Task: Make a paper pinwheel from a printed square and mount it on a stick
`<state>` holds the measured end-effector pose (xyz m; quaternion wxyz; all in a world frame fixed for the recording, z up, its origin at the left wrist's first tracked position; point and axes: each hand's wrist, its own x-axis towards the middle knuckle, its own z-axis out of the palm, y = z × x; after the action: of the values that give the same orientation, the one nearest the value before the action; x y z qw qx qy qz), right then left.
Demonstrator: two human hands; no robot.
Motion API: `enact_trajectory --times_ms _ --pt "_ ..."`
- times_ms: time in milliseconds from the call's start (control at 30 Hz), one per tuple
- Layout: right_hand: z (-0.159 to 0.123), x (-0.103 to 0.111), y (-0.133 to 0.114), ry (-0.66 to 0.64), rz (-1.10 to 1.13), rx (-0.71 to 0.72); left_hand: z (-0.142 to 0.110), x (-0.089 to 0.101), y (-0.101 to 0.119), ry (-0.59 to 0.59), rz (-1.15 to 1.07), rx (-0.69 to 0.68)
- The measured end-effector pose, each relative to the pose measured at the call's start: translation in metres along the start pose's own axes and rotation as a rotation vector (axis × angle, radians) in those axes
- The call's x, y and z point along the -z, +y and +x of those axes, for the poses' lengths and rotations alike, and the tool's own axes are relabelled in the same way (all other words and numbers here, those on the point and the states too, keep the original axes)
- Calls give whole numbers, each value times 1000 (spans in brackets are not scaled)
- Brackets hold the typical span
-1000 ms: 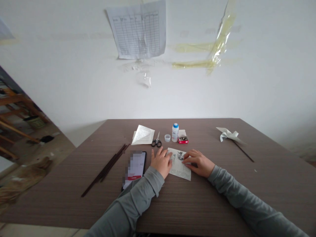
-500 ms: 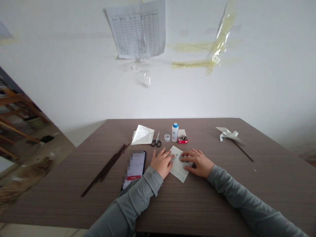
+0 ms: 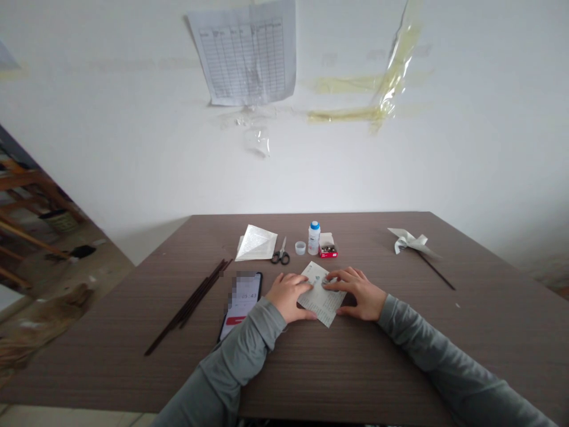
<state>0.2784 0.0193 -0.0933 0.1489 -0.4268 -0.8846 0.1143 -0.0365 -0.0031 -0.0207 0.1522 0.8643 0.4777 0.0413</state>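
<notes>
A square of printed paper [image 3: 320,301] lies turned like a diamond on the brown table, with small greenish pictures near its upper part. On its left edge rests my left hand [image 3: 290,296], fingers over the sheet and thumb stretched apart along the lower left edge. My right hand [image 3: 361,295] touches the right side of the same sheet with its fingertips, its thumb spread near the lower right edge. Neither hand is closed round the paper. Just beyond stand a white bottle with a blue cap [image 3: 313,238] and a red box of small metal pieces [image 3: 328,251].
Scissors [image 3: 280,256], a small clear cup [image 3: 300,248] and folded printed papers [image 3: 256,243] lie farther back. A phone [image 3: 242,302] and several dark sticks [image 3: 195,299] are on the left. To the right lies a paper pinwheel [image 3: 413,243] on a stick. A wall [image 3: 284,178] rises behind.
My left hand has shifted slightly left, and its thumb has spread down to the paper's lower left edge. My right thumb has moved outward from the sheet's face toward its lower right edge.
</notes>
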Motion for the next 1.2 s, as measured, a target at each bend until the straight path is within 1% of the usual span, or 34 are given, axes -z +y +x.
enact_trajectory --times_ms 167,300,467,567,767,967,1067,1200 --pt "-2 7 -2 -6 12 -12 1 -4 -5 67 -7 -17" --pt "-2 14 -2 9 43 48 2 -4 -8 25 -12 -2" --pt "-2 19 -1 -33 95 54 5 -3 -13 -25 -33 -17" --pt "-5 25 -5 -20 110 74 5 -3 -12 -29 -40 -8" --pt "-11 34 -16 27 66 96 4 1 -6 -56 -53 42" --pt "-13 33 -18 89 44 83 5 1 -8 -18 -68 43" --pt "-12 28 -10 98 40 94 6 -3 -10 -5 -99 42" --pt "-7 14 6 135 19 101 7 -6 -12 28 -125 55"
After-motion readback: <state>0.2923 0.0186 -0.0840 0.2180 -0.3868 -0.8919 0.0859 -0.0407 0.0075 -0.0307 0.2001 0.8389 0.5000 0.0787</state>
